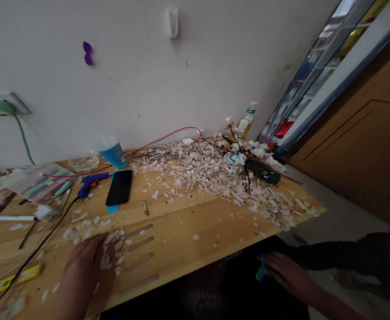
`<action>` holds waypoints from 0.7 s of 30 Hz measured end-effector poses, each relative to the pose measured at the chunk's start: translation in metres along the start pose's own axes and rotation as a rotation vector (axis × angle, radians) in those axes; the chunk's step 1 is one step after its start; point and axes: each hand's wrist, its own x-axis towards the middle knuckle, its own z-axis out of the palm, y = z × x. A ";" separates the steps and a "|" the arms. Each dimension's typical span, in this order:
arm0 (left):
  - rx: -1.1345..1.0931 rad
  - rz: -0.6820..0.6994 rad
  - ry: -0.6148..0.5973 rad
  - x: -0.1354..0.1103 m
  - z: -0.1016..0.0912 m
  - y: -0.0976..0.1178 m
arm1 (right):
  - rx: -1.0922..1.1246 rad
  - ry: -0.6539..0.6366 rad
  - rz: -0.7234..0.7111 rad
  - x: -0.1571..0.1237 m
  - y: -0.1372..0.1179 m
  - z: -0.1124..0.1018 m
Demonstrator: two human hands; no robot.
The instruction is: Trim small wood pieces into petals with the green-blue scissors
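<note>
My left hand [83, 269] rests on the wooden table at the lower left, seen from its back. Its fingers lie stretched out, with the tips against a small heap of pale, thin flakes [114, 240]. Below the front edge of the table, over dark clothing, my right hand [290, 271] is closed round a small blue and green object [262, 272]; its kind cannot be made out. Farther back, a large spread of pale flakes and scraps [198, 169] covers the table. Branches with white and blue blossoms [236, 158] lie over its right end.
A black phone [119, 187], blue glue gun [90, 183] and blue cup [114, 154] stand or lie left of the middle. Cables cross the left side near a yellow item [21, 276]. A bottle [247, 121] stands at the back by the wall.
</note>
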 end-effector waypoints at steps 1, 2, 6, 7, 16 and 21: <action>0.044 0.022 -0.026 -0.001 -0.003 -0.014 | 0.003 0.015 0.000 0.008 0.009 0.000; 0.066 0.040 -0.035 -0.003 -0.005 -0.021 | 0.016 0.035 -0.001 0.017 0.014 0.000; -0.031 0.108 -0.114 -0.016 0.014 0.016 | 0.118 -0.048 -0.064 0.051 -0.004 -0.002; -0.067 0.119 -0.176 -0.019 0.026 0.035 | 0.159 -0.103 -0.094 0.059 -0.013 -0.004; -0.365 0.294 -0.445 0.066 0.169 0.183 | 0.282 0.020 0.067 0.092 -0.015 0.029; -0.223 0.171 -0.316 0.158 0.221 0.193 | 0.293 0.022 0.146 0.082 0.007 0.029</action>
